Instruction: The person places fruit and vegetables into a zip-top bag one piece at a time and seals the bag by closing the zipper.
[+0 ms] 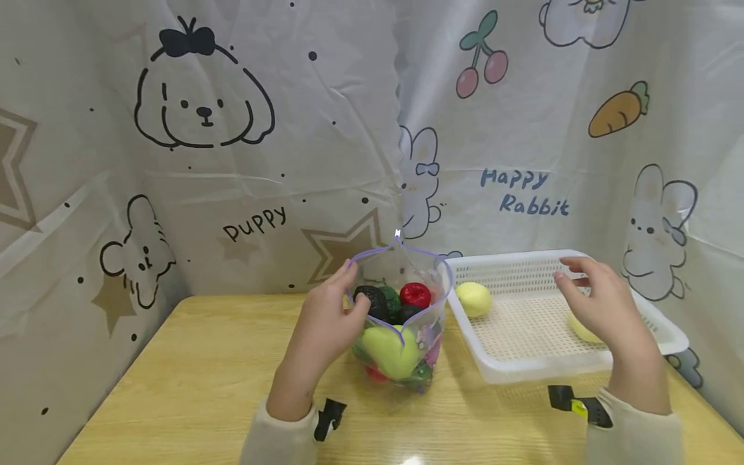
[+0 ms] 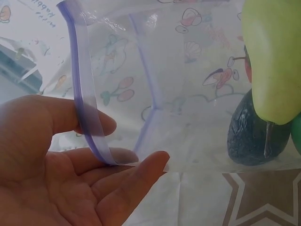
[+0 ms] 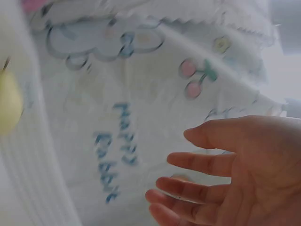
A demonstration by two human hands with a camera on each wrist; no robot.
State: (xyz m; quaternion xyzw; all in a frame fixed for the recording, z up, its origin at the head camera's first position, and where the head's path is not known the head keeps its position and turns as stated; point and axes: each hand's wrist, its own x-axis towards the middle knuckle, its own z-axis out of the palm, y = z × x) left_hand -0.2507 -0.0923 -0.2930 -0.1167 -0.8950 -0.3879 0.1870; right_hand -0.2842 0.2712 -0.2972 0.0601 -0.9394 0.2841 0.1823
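A clear zip bag (image 1: 437,316) with a purple rim stands upright, its mouth spread, on the table. My left hand (image 1: 331,316) holds its left rim between thumb and fingers, the thumb over the purple edge (image 2: 77,70). Inside are a green pear (image 1: 392,355), a dark wrinkled avocado (image 2: 251,136), a red fruit (image 1: 415,294) and other green pieces. Above the right part of a white basket (image 1: 502,371), my right hand (image 1: 607,307) hovers with fingers spread and holding nothing. A yellow pear (image 1: 582,328) lies below it, partly hidden by the hand.
Another yellow pear (image 1: 473,299) lies at the basket's left side, near the bag. The basket stands right beside the bag on the wooden table (image 1: 221,381). A printed cloth (image 1: 279,161) hangs behind and at both sides.
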